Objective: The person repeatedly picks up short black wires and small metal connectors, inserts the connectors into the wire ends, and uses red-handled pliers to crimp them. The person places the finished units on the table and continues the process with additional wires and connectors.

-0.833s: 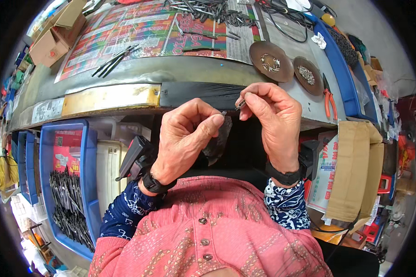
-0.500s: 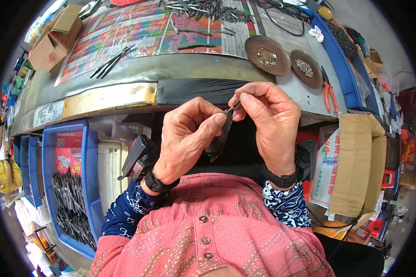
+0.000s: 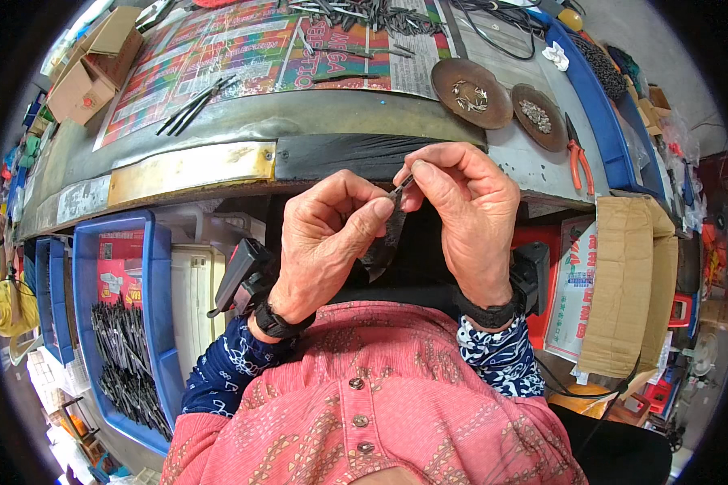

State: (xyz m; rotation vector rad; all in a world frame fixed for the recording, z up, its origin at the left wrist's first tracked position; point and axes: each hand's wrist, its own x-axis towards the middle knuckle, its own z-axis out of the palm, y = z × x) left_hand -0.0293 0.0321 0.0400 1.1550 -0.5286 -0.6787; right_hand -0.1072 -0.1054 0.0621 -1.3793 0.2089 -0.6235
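My left hand [image 3: 328, 234] pinches a dark, thin strip-like piece [image 3: 399, 191] between thumb and forefinger, just off the table's near edge. From the other side my right hand [image 3: 469, 214] grips the same piece, its fingertips almost meeting those of the left. A small dark end shows between the two pinches; its exact kind is too small to make out. Below the left fingers hangs a dark, flat flap [image 3: 384, 242], partly hidden by that hand. Beyond the hands lie a brown dish [image 3: 471, 113] of small metal bits and a second dish [image 3: 548, 139] of tiny silvery pieces.
Orange-handled pliers [image 3: 578, 162] lie right of the dishes. Newspaper [image 3: 243, 56] covers the table, bearing a pile of dark strips [image 3: 372, 14] and several loose ones [image 3: 196, 105]. At left a blue bin [image 3: 163, 323] holds many dark strips; a cardboard box [image 3: 623, 283] stands at right.
My right hand has shifted slightly left and turned a little, with the pinched piece between the hands. My left hand stays nearly in place.
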